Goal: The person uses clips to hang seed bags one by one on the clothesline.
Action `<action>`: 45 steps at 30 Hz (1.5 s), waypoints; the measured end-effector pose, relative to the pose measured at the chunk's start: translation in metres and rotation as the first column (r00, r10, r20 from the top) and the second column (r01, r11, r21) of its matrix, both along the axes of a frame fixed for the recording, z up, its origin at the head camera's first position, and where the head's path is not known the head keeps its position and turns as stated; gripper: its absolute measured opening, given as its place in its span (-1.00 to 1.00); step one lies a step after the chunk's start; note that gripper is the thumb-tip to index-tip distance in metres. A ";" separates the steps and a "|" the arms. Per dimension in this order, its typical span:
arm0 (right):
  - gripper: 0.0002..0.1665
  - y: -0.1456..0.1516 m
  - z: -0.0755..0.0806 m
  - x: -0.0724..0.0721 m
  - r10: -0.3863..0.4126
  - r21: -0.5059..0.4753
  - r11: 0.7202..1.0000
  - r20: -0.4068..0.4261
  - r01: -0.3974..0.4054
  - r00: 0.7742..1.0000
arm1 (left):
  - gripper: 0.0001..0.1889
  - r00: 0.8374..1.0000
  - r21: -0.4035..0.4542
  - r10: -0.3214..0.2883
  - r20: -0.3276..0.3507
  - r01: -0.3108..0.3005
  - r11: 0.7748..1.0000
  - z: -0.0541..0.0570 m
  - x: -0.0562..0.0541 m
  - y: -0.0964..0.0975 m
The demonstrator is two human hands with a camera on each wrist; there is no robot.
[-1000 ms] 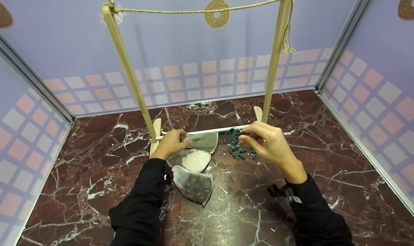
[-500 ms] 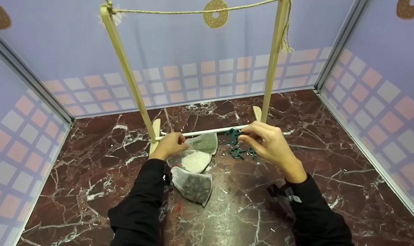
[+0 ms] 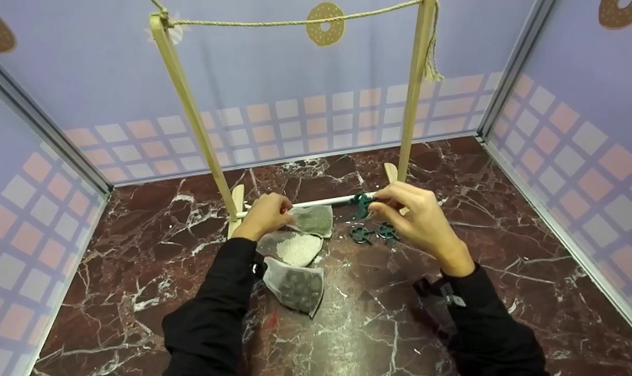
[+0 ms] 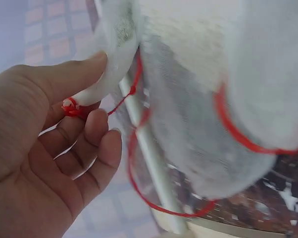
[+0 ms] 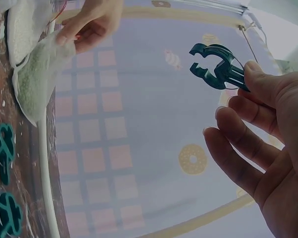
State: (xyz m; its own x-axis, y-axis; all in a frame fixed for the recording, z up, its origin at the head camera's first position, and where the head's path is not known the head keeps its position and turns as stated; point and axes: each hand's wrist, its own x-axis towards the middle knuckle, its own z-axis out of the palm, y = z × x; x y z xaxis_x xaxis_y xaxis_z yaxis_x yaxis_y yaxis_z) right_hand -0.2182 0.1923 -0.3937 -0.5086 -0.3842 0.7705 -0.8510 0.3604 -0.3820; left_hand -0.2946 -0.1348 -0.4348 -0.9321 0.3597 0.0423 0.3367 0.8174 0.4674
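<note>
Left hand (image 3: 267, 214): you pinch the green-filled bag (image 3: 314, 221) by its gathered neck, near the red string (image 4: 72, 110), likely so the filling stays low and the neck stands clear. Bag sits in front of the white rod (image 3: 323, 201); whether its bottom bears on the table (image 3: 378, 318), can't tell.

Right hand (image 3: 412, 209): you pinch a dark green clip (image 5: 225, 72) by its handles, mouth parted and away from your fingers, probably to keep them out of its bite. Two more clips (image 3: 360, 234) lie near, within easy reach.

Hard to make out: your left fingers cover the bag's top in the head view. White-grain bag (image 3: 299, 249) partly overlapped by the dark-lump bag (image 3: 297, 288); contents of the latter unclear. Right post (image 3: 413, 94) cut off at top.
</note>
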 end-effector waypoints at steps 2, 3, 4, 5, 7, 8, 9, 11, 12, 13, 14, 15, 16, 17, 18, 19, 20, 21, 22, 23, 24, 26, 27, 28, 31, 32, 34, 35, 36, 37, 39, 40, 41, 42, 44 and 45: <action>-0.87 0.001 0.005 -0.003 -0.005 0.012 1.000 -0.009 0.005 1.000 | -0.84 1.000 -0.002 -0.009 -0.029 0.009 1.000 0.007 0.002 0.005; -0.87 0.002 0.008 -0.004 -0.009 0.020 1.000 -0.017 0.010 1.000 | -0.86 0.999 0.000 -0.015 -0.039 0.015 1.000 0.011 0.003 0.008; -0.88 0.003 0.011 -0.006 -0.014 0.028 0.999 -0.030 0.015 0.999 | -0.85 0.998 -0.001 -0.025 -0.052 0.025 1.000 0.015 0.004 0.011; -0.88 0.004 0.015 -0.008 -0.016 0.035 0.999 -0.047 0.018 0.999 | -0.84 0.997 -0.003 -0.034 -0.063 0.034 0.999 0.019 0.006 0.014; -0.88 0.006 0.021 -0.012 -0.016 0.048 0.999 -0.070 0.020 0.997 | -0.82 0.996 -0.016 -0.053 -0.074 0.052 0.999 0.028 0.008 0.020; -0.88 0.007 0.025 -0.014 -0.018 0.057 0.998 -0.082 0.023 0.996 | -0.81 0.996 -0.023 -0.061 -0.069 0.060 0.998 0.032 0.009 0.023; -0.88 0.008 0.029 -0.015 -0.017 0.065 0.998 -0.092 0.023 0.996 | -0.80 0.995 -0.027 -0.071 -0.064 0.069 0.997 0.037 0.010 0.026; -0.88 0.011 0.037 -0.018 -0.019 0.079 0.996 -0.103 0.027 0.994 | -0.80 0.995 -0.039 -0.085 -0.058 0.083 0.996 0.046 0.011 0.031; -0.89 0.012 0.042 -0.019 -0.023 0.089 0.996 -0.104 0.033 0.994 | -0.80 0.995 -0.042 -0.089 -0.055 0.086 0.995 0.051 0.012 0.033; -0.89 0.014 0.047 -0.020 -0.032 0.100 0.994 -0.105 0.043 0.994 | -0.81 0.994 -0.047 -0.092 -0.053 0.089 0.995 0.056 0.013 0.035; -0.90 0.015 0.052 -0.021 -0.042 0.110 0.992 -0.106 0.054 0.993 | -0.82 0.994 -0.052 -0.097 -0.057 0.094 0.994 0.061 0.013 0.037; -0.90 0.016 0.056 -0.022 -0.048 0.116 0.991 -0.102 0.060 0.994 | -0.83 0.992 -0.058 -0.103 -0.067 0.099 0.993 0.066 0.014 0.038; -0.89 0.018 0.061 -0.022 -0.056 0.123 0.990 -0.099 0.068 0.993 | -0.84 0.991 -0.064 -0.107 -0.082 0.102 0.993 0.070 0.014 0.040; -0.88 0.020 0.066 -0.023 -0.064 0.131 0.988 -0.095 0.076 0.993 | -0.84 0.988 -0.070 -0.113 -0.101 0.107 0.992 0.075 0.015 0.041; -0.88 0.021 0.071 -0.023 -0.073 0.137 0.987 -0.096 0.086 0.993 | -0.84 0.986 -0.076 -0.119 -0.121 0.110 0.991 0.080 0.015 0.043; -0.87 0.022 0.076 -0.024 -0.080 0.142 0.985 -0.099 0.094 0.992 | -0.84 0.982 -0.081 -0.125 -0.141 0.114 0.990 0.085 0.016 0.044; -0.86 0.024 0.080 -0.025 -0.087 0.146 0.984 -0.102 0.102 0.991 | -0.83 0.978 -0.087 -0.132 -0.158 0.120 0.989 0.089 0.016 0.046; -0.86 0.025 0.085 -0.026 -0.094 0.151 0.982 -0.108 0.110 0.990 | -0.83 0.976 -0.092 -0.139 -0.170 0.124 0.988 0.094 0.017 0.047; -0.86 0.025 0.089 -0.027 -0.103 0.158 0.980 -0.114 0.120 0.988 | -0.82 0.973 -0.103 -0.144 -0.178 0.127 0.987 0.099 0.018 0.048; -0.86 0.025 0.094 -0.027 -0.109 0.163 0.978 -0.120 0.128 0.987 | -0.80 0.973 -0.115 -0.147 -0.178 0.128 0.985 0.104 0.019 0.049; -0.85 0.026 0.098 -0.029 -0.113 0.171 0.976 -0.129 0.134 0.985 | -0.80 0.973 -0.133 -0.146 -0.176 0.124 0.983 0.108 0.020 0.050; -0.83 0.025 0.106 -0.031 -0.122 0.180 0.973 -0.145 0.148 0.982 | -0.77 0.978 -0.176 -0.132 -0.164 0.103 0.979 0.117 0.022 0.052; -0.83 0.025 0.110 -0.032 -0.125 0.181 0.972 -0.151 0.152 0.981 | -0.75 0.981 -0.196 -0.121 -0.154 0.090 0.976 0.121 0.024 0.052; -0.82 0.025 0.114 -0.033 -0.127 0.182 0.971 -0.154 0.155 0.980 | -0.74 0.984 -0.211 -0.108 -0.143 0.076 0.974 0.125 0.025 0.053; -0.81 0.027 0.124 -0.036 -0.139 0.186 0.968 -0.161 0.168 0.977 | -0.78 0.989 -0.239 -0.065 -0.131 0.032 0.971 0.136 0.027 0.056; -0.81 0.027 0.127 -0.037 -0.143 0.187 0.967 -0.159 0.172 0.977 | -0.81 0.990 -0.236 -0.054 -0.133 0.021 0.971 0.140 0.027 0.057; -0.80 0.028 0.132 -0.038 -0.159 0.191 0.963 -0.156 0.187 0.975 | -0.82 0.990 -0.213 -0.034 -0.138 0.004 0.977 0.148 0.028 0.057; -0.80 0.029 0.135 -0.038 -0.168 0.194 0.961 -0.157 0.197 0.973 | -0.83 0.990 -0.187 -0.022 -0.137 -0.004 0.982 0.152 0.028 0.057; -0.80 0.029 0.137 -0.038 -0.179 0.190 0.960 -0.151 0.206 0.972 | -0.82 0.991 -0.158 -0.015 -0.137 -0.006 0.987 0.155 0.028 0.056; -0.79 0.029 0.140 -0.038 -0.185 0.191 0.958 -0.153 0.213 0.971 | -0.82 0.991 -0.116 -0.012 -0.136 -0.004 0.993 0.159 0.027 0.056; -0.78 0.030 0.145 -0.039 -0.199 0.183 0.956 -0.160 0.227 0.967 | -0.81 0.989 -0.041 -0.017 -0.144 0.012 0.999 0.166 0.025 0.055; -0.78 0.030 0.147 -0.040 -0.199 0.180 0.957 -0.165 0.228 0.966 | -0.82 0.989 -0.006 -0.023 -0.149 0.022 1.000 0.169 0.025 0.055; -0.77 0.030 0.149 -0.041 -0.199 0.175 0.958 -0.169 0.228 0.965 | -0.83 0.988 0.020 -0.027 -0.151 0.031 0.999 0.172 0.024 0.056; -0.77 0.029 0.150 -0.042 -0.197 0.169 0.959 -0.169 0.225 0.966 | -0.83 0.986 0.034 -0.035 -0.163 0.041 0.999 0.175 0.023 0.057; -0.76 0.029 0.153 -0.044 -0.192 0.167 0.960 -0.184 0.223 0.964 | -0.86 0.986 0.066 -0.036 -0.165 0.048 0.997 0.181 0.022 0.060; -0.76 0.028 0.154 -0.044 -0.193 0.163 0.961 -0.186 0.224 0.963 | -0.86 0.986 0.080 -0.031 -0.162 0.045 0.996 0.184 0.022 0.061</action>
